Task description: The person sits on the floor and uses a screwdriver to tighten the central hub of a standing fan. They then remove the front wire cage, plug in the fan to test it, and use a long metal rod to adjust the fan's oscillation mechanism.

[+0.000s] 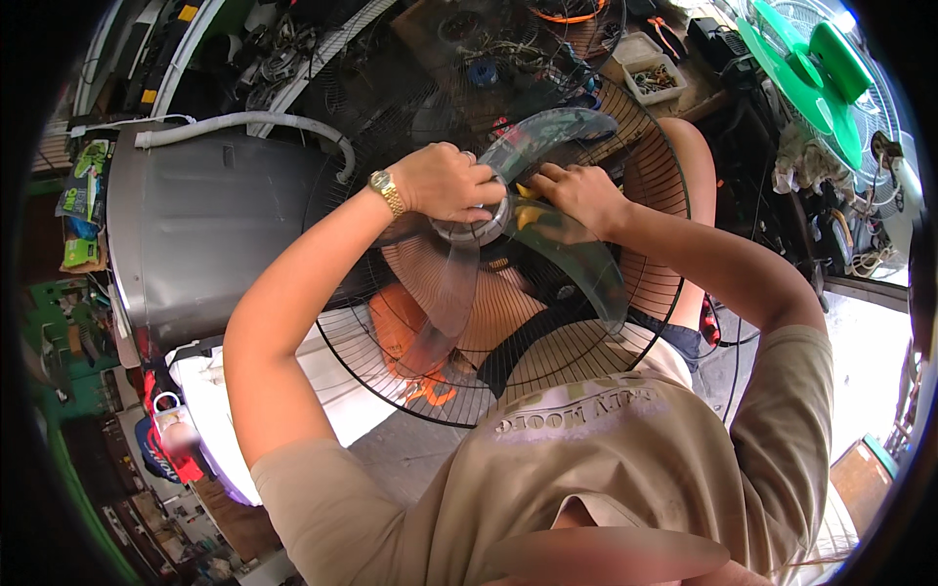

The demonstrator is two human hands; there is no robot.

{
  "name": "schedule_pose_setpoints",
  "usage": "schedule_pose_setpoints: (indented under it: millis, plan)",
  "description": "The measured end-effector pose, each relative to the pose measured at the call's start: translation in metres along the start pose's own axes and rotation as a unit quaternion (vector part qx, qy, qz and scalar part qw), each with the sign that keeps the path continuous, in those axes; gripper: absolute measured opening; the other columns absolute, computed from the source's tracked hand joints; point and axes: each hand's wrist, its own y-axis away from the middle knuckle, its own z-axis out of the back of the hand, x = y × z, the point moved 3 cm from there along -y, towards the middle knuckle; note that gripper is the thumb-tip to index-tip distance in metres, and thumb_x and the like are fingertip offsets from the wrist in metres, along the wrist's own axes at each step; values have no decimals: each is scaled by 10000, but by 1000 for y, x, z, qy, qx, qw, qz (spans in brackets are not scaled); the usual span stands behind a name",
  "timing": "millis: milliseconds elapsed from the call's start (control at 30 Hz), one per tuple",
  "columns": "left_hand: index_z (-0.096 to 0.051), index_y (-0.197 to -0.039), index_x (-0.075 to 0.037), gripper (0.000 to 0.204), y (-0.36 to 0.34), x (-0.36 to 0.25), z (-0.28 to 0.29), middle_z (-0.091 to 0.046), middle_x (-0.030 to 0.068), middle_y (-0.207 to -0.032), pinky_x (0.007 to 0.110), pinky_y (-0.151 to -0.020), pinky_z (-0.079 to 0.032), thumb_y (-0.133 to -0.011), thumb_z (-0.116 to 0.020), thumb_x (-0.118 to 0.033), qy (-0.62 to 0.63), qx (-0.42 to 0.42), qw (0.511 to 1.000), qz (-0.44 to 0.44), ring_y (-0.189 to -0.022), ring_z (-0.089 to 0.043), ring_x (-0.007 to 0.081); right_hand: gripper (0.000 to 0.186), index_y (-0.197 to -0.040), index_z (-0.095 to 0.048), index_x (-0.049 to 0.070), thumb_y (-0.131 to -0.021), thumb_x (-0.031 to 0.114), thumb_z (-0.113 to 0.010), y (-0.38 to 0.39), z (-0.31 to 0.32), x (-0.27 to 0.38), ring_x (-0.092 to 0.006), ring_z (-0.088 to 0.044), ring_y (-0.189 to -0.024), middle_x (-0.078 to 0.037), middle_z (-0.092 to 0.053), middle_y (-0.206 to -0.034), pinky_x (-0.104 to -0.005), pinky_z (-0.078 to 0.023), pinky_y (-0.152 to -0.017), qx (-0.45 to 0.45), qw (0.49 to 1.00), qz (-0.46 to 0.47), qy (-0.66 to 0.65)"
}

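Observation:
A fan with see-through, smoky blades (572, 259) stands in front of me, its black wire guard (391, 398) spreading around and behind them. My left hand (445, 184), with a gold watch on its wrist, is closed over the round clear fan hub (471, 230), fingers curled at its upper side. Just right of the hub my right hand (581, 200) is bent over a blade's root. Its fingers are closed about a yellow-handled tool (526, 192); the tool's working end cannot be made out. More yellow shows through the blade below.
A large dark grey drum-like appliance (220, 234) with a grey hose stands to the left. At the far right is another fan with green blades (806, 73). A small box of screws (655, 78) sits on the cluttered bench beyond. An orange cloth or bag (396, 317) shows behind the guard.

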Motion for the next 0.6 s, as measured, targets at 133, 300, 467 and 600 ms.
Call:
schedule_pose_setpoints:
  millis: [133, 300, 467, 600]
  plan:
    - [-585, -821, -164, 139, 2, -5, -5, -531, -18, -637, 334, -548, -488, -783, -644, -284, 33, -15, 997, 69, -582, -595, 185, 551, -1132, -563, 61, -729, 419, -678, 1, -3, 1, -348, -632, -828, -127, -584, -1007, -430, -524, -673, 18, 1000, -15, 11]
    - [-582, -870, -152, 108, 3, -15, -7, -601, 25, -635, 342, -518, -492, -811, -614, -236, 32, -15, 979, 200, -580, -628, 216, 503, -1056, -584, 68, -721, 430, -683, 2, -3, -5, -328, -660, -769, -119, -601, -962, -426, -543, -620, -32, 999, 18, 24]
    - [-558, -920, -148, 119, 5, -21, -6, -611, 44, -606, 372, -472, -483, -843, -578, -236, 1, -25, 959, 282, -560, -632, 242, 543, -1098, -554, 58, -723, 432, -671, 1, -1, -3, -350, -637, -825, -127, -589, -996, -431, -528, -691, 15, 1000, -13, 10]
    - [-531, -920, -65, 388, -1, -34, 10, -616, 112, -563, 385, -449, -495, -903, -531, -453, -15, 80, 898, 432, -523, -644, 283, 542, -1083, -553, 51, -720, 430, -684, 5, -5, 3, -347, -641, -816, -128, -592, -982, -434, -528, -681, -22, 1000, -4, 11]
